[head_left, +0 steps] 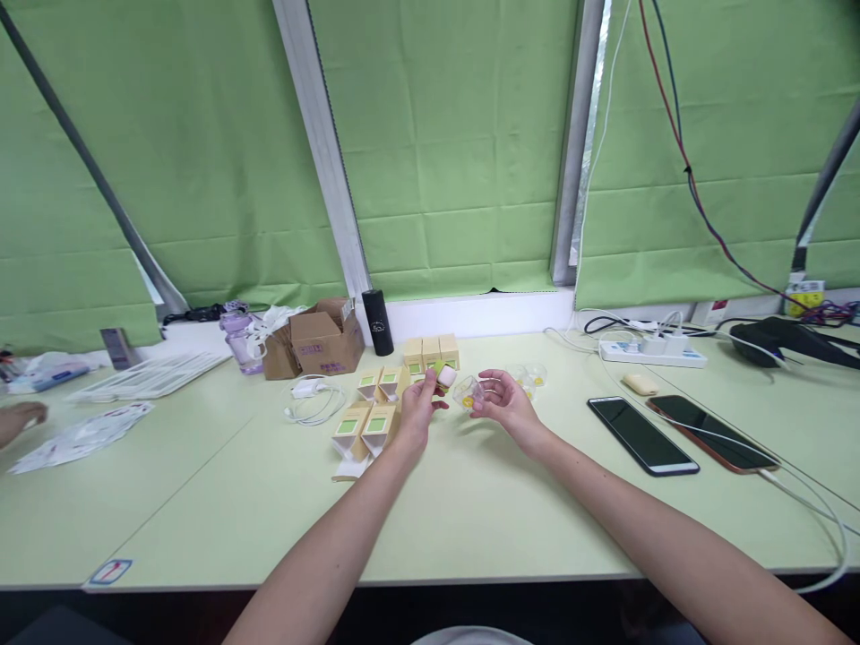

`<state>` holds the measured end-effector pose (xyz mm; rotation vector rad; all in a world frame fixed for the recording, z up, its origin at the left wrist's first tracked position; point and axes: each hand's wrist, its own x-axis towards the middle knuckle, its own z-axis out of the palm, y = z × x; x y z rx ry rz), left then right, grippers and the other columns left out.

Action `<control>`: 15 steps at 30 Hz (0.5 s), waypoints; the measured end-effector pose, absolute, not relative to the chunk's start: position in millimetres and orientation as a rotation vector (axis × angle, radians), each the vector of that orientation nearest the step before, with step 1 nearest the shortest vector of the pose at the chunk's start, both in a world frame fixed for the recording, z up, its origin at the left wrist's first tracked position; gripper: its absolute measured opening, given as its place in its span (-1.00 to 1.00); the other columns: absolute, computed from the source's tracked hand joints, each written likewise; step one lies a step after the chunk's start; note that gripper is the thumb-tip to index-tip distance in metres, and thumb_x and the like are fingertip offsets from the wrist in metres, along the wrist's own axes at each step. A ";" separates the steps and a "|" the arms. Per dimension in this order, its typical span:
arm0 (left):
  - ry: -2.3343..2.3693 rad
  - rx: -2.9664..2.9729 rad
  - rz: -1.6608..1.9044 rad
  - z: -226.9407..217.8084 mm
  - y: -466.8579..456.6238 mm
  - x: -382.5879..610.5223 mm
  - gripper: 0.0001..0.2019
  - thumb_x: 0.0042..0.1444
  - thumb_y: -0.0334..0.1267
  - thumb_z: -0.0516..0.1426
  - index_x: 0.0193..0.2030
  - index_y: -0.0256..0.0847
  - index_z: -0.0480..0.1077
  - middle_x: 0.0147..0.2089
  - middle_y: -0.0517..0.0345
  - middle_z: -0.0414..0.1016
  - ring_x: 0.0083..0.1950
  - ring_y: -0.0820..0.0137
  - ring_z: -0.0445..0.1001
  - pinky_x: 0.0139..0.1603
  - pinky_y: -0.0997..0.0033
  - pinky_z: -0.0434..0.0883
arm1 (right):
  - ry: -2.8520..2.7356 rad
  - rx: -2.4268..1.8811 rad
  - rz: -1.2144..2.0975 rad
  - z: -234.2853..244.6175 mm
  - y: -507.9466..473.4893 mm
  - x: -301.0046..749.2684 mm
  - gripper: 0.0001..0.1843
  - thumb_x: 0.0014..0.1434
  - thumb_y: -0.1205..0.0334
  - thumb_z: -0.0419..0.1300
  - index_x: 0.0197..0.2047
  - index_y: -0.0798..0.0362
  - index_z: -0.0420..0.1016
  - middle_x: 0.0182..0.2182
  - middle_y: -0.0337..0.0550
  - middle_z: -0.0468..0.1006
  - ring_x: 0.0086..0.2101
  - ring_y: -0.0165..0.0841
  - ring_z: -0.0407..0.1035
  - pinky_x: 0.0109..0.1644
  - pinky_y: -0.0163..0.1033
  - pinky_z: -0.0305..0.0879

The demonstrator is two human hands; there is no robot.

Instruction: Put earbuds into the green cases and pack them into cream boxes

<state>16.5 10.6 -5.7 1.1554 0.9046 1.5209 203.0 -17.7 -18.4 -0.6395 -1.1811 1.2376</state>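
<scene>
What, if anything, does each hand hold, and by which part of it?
The left hand holds a small green object by its left side; the right hand holds a clear plastic cup by its right side.

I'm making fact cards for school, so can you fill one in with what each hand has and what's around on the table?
Left grip: holding a small green-and-pink item
Right grip: holding a see-through piece with some yellow
By the left: cream boxes with green panels
Beyond the right: more see-through pieces
Right side: two phones, white power strip
Towards the back: cardboard box, upright black bottle, purple bottle
Far left: another person's hand
</scene>
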 end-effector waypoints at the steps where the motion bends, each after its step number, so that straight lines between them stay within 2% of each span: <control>1: 0.905 1.164 1.524 -5.5 10.3 16.8 -0.35 -0.06 0.39 0.33 -0.37 -0.30 0.57 -0.30 0.00 0.49 -0.26 0.37 0.40 -0.37 0.43 0.42 | -1.202 -0.651 1.198 -19.6 -17.1 202.0 -0.26 -0.21 0.08 0.64 0.00 -0.09 0.41 -0.20 -0.24 0.49 -0.23 -0.29 0.49 -0.21 -0.09 0.59; 7: 0.927 1.207 1.526 -4.6 8.3 17.8 -0.38 -0.03 0.37 0.32 -0.39 -0.28 0.56 -0.34 0.03 0.50 -0.28 0.35 0.43 -0.34 0.40 0.43 | -1.286 -0.719 1.069 -22.0 -18.2 198.8 -0.23 -0.18 0.10 0.61 0.06 -0.13 0.38 -0.17 -0.24 0.48 -0.15 -0.27 0.47 -0.14 -0.12 0.53; 12: 0.916 1.257 1.517 -4.5 7.2 17.6 -0.40 -0.02 0.35 0.33 -0.38 -0.27 0.58 -0.34 0.02 0.52 -0.28 0.33 0.45 -0.34 0.39 0.42 | -1.268 -0.694 1.116 -20.7 -19.2 198.3 -0.24 -0.17 0.07 0.61 0.06 -0.13 0.38 -0.17 -0.23 0.46 -0.19 -0.26 0.46 -0.28 -0.16 0.53; 15: 0.914 1.275 1.512 -3.8 6.0 17.9 -0.39 -0.03 0.36 0.33 -0.35 -0.28 0.61 -0.34 0.02 0.52 -0.27 0.33 0.44 -0.34 0.40 0.44 | -1.241 -0.674 1.148 -19.9 -18.9 198.2 -0.25 -0.16 0.06 0.61 0.05 -0.11 0.38 -0.18 -0.23 0.45 -0.19 -0.26 0.47 -0.30 -0.15 0.57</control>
